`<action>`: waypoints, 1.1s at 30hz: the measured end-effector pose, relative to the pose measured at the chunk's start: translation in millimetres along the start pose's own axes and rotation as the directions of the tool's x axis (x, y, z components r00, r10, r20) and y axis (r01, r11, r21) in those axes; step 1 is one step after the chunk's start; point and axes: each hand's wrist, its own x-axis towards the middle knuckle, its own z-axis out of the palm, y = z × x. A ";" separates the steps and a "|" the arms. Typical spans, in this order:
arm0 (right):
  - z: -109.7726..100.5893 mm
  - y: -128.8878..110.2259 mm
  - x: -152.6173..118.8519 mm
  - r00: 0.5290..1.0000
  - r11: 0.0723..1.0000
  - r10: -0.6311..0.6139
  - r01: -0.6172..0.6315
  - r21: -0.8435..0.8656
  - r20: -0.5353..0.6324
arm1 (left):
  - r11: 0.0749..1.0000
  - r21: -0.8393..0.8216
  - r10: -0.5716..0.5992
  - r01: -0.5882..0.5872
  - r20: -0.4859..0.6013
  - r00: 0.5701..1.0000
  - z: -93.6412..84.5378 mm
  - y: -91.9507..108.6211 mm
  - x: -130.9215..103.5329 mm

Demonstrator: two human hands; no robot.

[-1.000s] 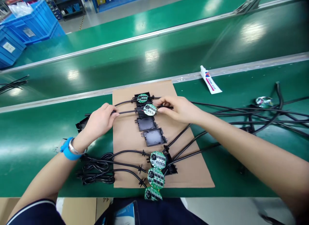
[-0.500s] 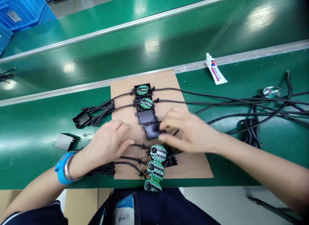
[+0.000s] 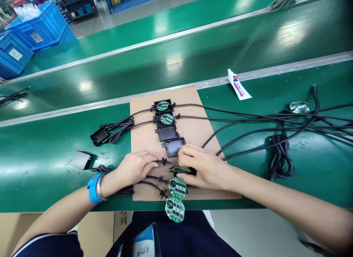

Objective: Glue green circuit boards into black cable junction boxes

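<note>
My left hand (image 3: 139, 165) is closed, thumb and fingers pinching a black cable (image 3: 160, 161) just left of its strain relief. My right hand (image 3: 200, 165) grips a round green circuit board (image 3: 182, 169), tilted nearly edge-on; its fingers partly cover the board. Below it, two more round boards (image 3: 177, 187) with black cables lie overlapping towards the cardboard's front edge, the lowest (image 3: 175, 209) hanging over it. Beyond my right fingers lie two open black plastic cases (image 3: 174, 147) with bare insides. Farther up, two cases hold round boards (image 3: 167, 119) with cables on both sides.
Everything sits on a cardboard sheet (image 3: 193, 98) on the green bench. Coiled cables with a black case (image 3: 99, 136) and a grey-topped part (image 3: 81, 160) lie left. A white tube (image 3: 239, 85) lies behind; long black cables (image 3: 275, 119) cross the right side. Blue crates (image 3: 44, 27) stand far left.
My right hand has come down from beside the lower open case and taken hold of the top board, tilting it. My left hand has moved right and pinches its cable.
</note>
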 end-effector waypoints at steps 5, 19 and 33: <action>-31.9 39.3 22.9 0.980 0.972 0.197 -0.197 0.130 0.007 | 0.982 0.148 -0.097 0.120 -0.152 0.984 -25.1 -19.1 24.2; -22.4 102.5 30.9 0.988 0.914 0.079 -0.124 -0.387 -0.132 | 0.850 0.484 -0.182 0.207 -0.098 0.978 -15.3 -33.3 52.4; 21.8 -30.3 -16.0 0.996 0.995 0.085 -0.085 -0.055 -0.001 | 0.993 -0.077 0.100 -0.090 0.137 0.985 11.4 27.9 -3.0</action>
